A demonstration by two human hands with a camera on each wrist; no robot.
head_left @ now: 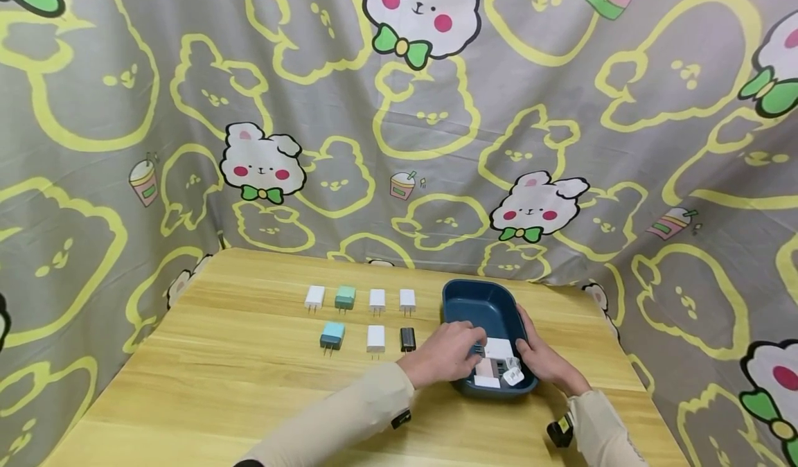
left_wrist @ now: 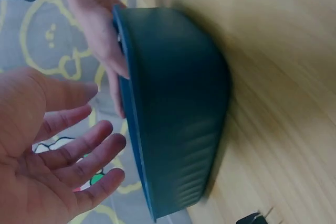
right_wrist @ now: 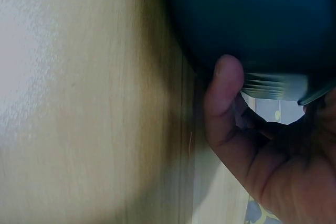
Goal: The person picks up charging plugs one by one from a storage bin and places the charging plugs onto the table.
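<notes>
A dark blue plastic basin point(head_left: 480, 301) stands on the table, with several charger plugs point(head_left: 499, 348) gathered in its near end, mostly white, one pinkish. My left hand point(head_left: 445, 351) reaches over the basin's left rim, fingertips above the plugs. In the left wrist view, the same left hand point(left_wrist: 58, 150) has loosely spread fingers with nothing between them. At the right side of the basin my right hand point(head_left: 545, 357) grips the rim. The right wrist view shows the right hand point(right_wrist: 278, 166) with its thumb point(right_wrist: 227, 77) against the outer wall.
Left of the basin, charger plugs stand in two rows: a green plug point(head_left: 345, 297) and white ones behind, a blue plug point(head_left: 333, 335), a white plug point(head_left: 376, 338) and a black plug point(head_left: 407, 339) in front. A patterned curtain point(head_left: 349, 120) hangs around the wooden table point(head_left: 262, 356).
</notes>
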